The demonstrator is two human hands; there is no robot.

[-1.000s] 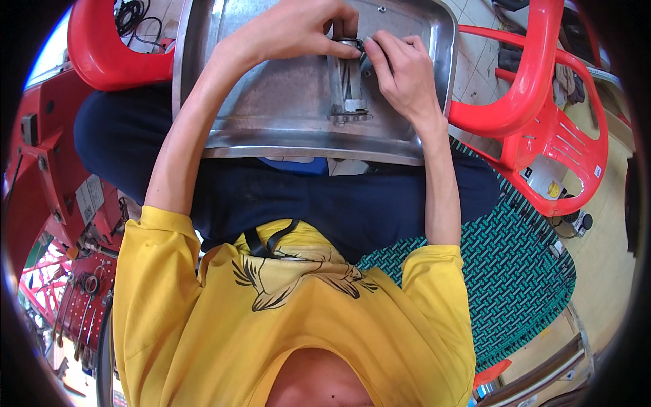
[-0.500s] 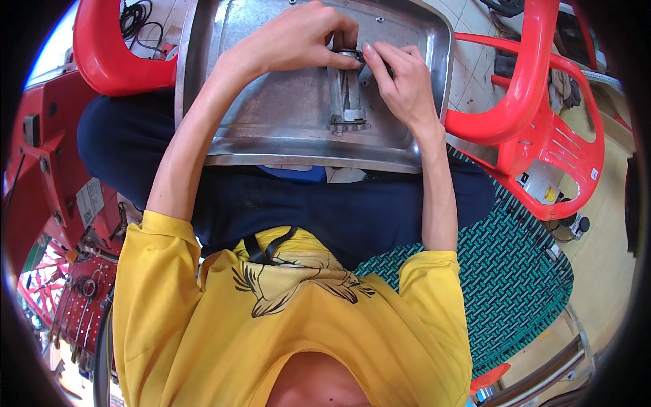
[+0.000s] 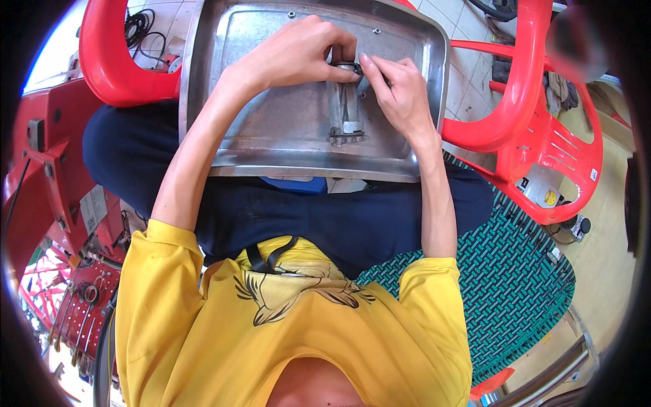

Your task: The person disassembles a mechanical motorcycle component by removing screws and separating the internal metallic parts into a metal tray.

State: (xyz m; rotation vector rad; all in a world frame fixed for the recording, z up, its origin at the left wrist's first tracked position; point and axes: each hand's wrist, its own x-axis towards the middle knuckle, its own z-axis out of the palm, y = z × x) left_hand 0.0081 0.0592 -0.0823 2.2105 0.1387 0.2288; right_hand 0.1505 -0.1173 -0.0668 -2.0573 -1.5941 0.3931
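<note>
A grey metal part (image 3: 349,108) stands on a steel tray (image 3: 271,146), with a narrow barrel and a toothed-looking flange at its near end. My left hand (image 3: 302,54) is closed around the far end of this part, thumb and fingers bent over its top. From the right, my right hand (image 3: 401,91) meets the same end in a pinch of thumb and forefinger. Between the fingertips a small dark piece shows, too covered to name.
Several small nuts or bolts, one a nut (image 3: 291,14), lie on the tray. Red plastic chairs (image 3: 129,61) flank it on both sides. A green woven seat (image 3: 488,292) is at the right, red machinery (image 3: 68,156) at the left. Something blurred (image 3: 576,44) shows at the upper right.
The whole view has shifted, so tray and hands sit slightly lower in the picture. Both hands keep their places at the metal part's far end. A blurred shape has appeared at the upper right.
</note>
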